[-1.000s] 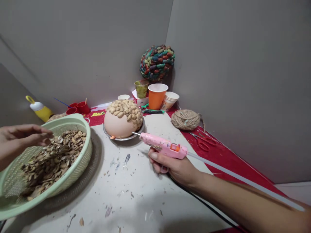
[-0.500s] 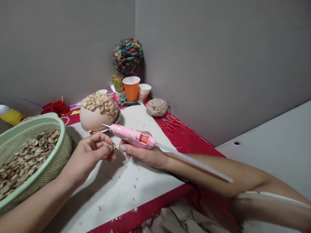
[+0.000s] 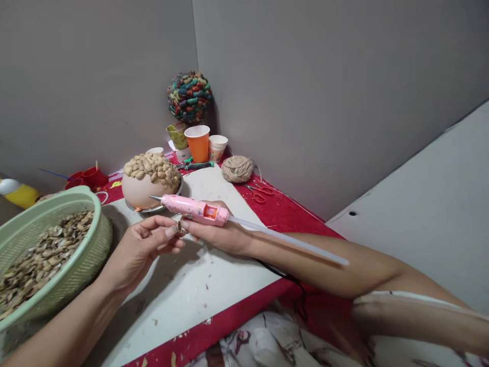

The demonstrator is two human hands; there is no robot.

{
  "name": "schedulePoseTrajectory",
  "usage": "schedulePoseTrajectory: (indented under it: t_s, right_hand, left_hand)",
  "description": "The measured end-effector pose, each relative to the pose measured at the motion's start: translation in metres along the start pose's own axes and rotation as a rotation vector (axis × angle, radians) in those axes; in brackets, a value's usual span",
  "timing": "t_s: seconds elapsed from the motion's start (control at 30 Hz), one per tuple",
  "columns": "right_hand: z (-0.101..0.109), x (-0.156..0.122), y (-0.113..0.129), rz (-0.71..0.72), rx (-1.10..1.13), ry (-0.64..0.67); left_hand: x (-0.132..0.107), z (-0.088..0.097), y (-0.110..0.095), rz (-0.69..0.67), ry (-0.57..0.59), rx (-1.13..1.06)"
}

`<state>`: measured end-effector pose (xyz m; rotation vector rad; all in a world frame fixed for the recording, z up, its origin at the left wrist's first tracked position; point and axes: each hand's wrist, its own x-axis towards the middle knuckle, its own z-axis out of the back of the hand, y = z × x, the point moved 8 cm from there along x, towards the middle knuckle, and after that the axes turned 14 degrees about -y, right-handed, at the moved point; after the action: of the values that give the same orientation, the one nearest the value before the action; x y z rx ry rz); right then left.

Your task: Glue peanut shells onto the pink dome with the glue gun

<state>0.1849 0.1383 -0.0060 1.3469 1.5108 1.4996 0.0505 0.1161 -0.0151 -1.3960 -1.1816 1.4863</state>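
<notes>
Between thumb and fingers, my left hand pinches a small nut shell. My right hand is wrapped round a pink glue gun, its nozzle pointing left and a long clear glue stick sticking out of its back. The right thumb meets the shell beside the left fingertips. Behind the hands, a pale balloon rests in a metal dish, its upper part covered with nut shells.
A green basket of loose shells stands at left. Farther back are red cups, an orange cup, pliers, a twine ball, red scissors and a multicoloured ball. White board covers the red cloth.
My right thumb has come against the shell in my left fingers. The view has shifted, and the glue gun appears slightly farther left.
</notes>
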Motion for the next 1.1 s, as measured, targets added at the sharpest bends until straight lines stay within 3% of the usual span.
schedulePoseTrajectory:
  t_s: [0.33,0.47,0.53,0.63,0.73,0.87,0.97,1.1]
  right_hand:
    - [0.007,-0.004,-0.007,0.068,-0.12,-0.103]
    - [0.014,-0.001,-0.008,0.026,-0.086,-0.178]
    - [0.02,0.003,-0.006,0.021,-0.055,-0.236]
    - [0.026,0.007,-0.002,0.042,-0.026,-0.3]
    - [0.027,0.008,-0.002,0.042,-0.035,-0.297]
    - [0.024,0.008,-0.003,0.037,-0.036,-0.264]
    - [0.023,0.009,-0.002,0.055,-0.046,-0.26]
    - [0.024,0.009,-0.002,0.044,-0.047,-0.269]
  left_hand:
    - [-0.005,-0.004,0.002,-0.009,-0.03,-0.089]
    - [-0.003,0.004,-0.009,-0.074,-0.099,-0.07]
    - [0.0,0.015,-0.028,-0.225,-0.199,-0.003]
    - [-0.001,0.032,-0.071,-0.606,-0.437,0.231]
    - [0.002,0.034,-0.098,-0.858,-0.61,0.535]
    - [0.018,0.021,-0.102,-1.057,-0.599,0.796]
    - [0.021,0.016,-0.102,-1.242,-0.675,0.893]
    - [0.025,0.012,-0.101,-1.357,-0.718,0.993]
